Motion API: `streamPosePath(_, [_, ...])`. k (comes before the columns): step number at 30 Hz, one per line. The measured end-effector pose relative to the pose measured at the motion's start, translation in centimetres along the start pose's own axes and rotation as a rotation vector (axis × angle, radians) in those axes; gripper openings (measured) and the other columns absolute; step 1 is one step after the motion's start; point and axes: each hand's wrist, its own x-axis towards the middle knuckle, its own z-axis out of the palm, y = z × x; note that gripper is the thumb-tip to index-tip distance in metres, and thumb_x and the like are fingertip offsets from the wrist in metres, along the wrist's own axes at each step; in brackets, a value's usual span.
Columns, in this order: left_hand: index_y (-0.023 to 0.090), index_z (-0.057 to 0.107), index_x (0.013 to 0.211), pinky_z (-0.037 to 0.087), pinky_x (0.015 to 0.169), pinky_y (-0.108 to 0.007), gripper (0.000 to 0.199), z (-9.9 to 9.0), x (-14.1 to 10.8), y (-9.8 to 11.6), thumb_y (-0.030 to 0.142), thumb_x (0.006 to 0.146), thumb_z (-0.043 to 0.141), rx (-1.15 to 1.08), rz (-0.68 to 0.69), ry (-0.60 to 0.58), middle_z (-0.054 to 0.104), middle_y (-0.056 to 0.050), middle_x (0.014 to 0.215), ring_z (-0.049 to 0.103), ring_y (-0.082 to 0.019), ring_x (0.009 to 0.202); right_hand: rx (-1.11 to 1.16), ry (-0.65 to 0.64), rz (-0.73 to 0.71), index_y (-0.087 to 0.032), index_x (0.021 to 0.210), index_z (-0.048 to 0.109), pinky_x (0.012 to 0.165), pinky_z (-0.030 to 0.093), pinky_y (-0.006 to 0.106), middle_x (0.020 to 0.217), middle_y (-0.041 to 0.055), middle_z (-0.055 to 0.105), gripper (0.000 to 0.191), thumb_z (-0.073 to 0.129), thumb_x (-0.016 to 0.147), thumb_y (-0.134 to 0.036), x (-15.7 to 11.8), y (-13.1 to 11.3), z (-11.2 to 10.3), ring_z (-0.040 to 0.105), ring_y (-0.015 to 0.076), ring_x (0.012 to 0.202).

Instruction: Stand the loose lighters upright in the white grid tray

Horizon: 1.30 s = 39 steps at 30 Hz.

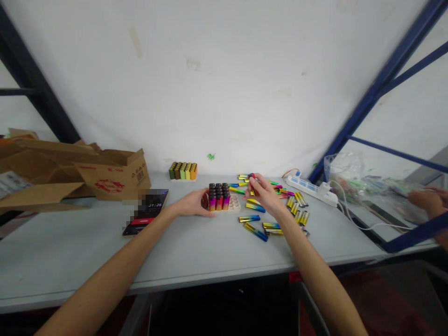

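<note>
My left hand [196, 204] curls round the left end of a pale tray [235, 203], thumb at the front and fingers behind. Black-topped lighters [219, 198] in pink, purple and orange stand upright in its left part; round holes show at its right. My right hand [262, 190], to the right of the tray, pinches a small reddish lighter [252, 177] partly hidden by the fingers. Around and below this hand lie several loose shiny lighters [256, 231] in yellow and blue, with a few green and pink ones behind it.
A second tray of green, yellow and orange lighters [183, 171] stands by the wall. Left are an open cardboard box [112, 175] and a phone-like screen [150, 210]. A white power strip [311, 190] with cables lies right. Beyond a blue frame [367, 105] another person's hand [425, 201] shows.
</note>
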Motion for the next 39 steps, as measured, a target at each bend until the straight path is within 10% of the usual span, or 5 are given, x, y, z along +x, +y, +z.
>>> streamPosePath(8, [0.020,0.059,0.120,0.048,0.069,-0.032,0.076,0.0,0.0,-0.1,0.057,0.059,0.086,-0.001,-0.002,-0.015,0.073,-0.004,0.095,0.066,-0.025,0.081,-0.124,0.072,0.043,-0.025,0.087,0.050,0.039,0.019,0.021,0.058,-0.0094,0.031,0.051,0.061,0.084,-0.075,0.0,2.8,2.2,0.023,0.0087,0.045])
streamPosePath(19, [0.019,0.060,0.121,0.047,0.070,-0.032,0.077,-0.1,0.2,-0.3,0.056,0.059,0.086,0.000,0.008,-0.028,0.073,-0.005,0.096,0.066,-0.025,0.083,-0.717,0.288,-0.169,-0.023,0.057,0.034,0.054,0.022,0.028,0.054,-0.0041,0.032,0.046,0.051,0.088,-0.052,-0.2,4.6,1.8,0.033,0.0120,0.054])
streamPosePath(33, [0.019,0.061,0.125,0.050,0.075,-0.033,0.078,-0.3,0.0,0.0,0.052,0.059,0.088,-0.008,0.016,-0.021,0.075,-0.006,0.103,0.068,-0.028,0.090,-0.597,0.246,-0.181,-0.024,0.079,0.051,0.053,0.039,0.025,0.063,-0.0039,0.049,0.042,0.053,0.095,-0.062,-0.2,4.9,1.6,0.046,0.0141,0.059])
streamPosePath(39, [0.020,0.059,0.130,0.052,0.094,-0.037,0.082,-0.8,-0.4,1.1,0.047,0.059,0.090,-0.079,0.011,-0.104,0.071,-0.009,0.127,0.066,-0.030,0.111,-0.393,0.140,-0.210,-0.022,0.108,0.062,0.062,0.058,0.028,0.103,0.0055,0.062,0.045,0.055,0.093,-0.064,0.2,5.8,1.8,0.063,0.0161,0.079])
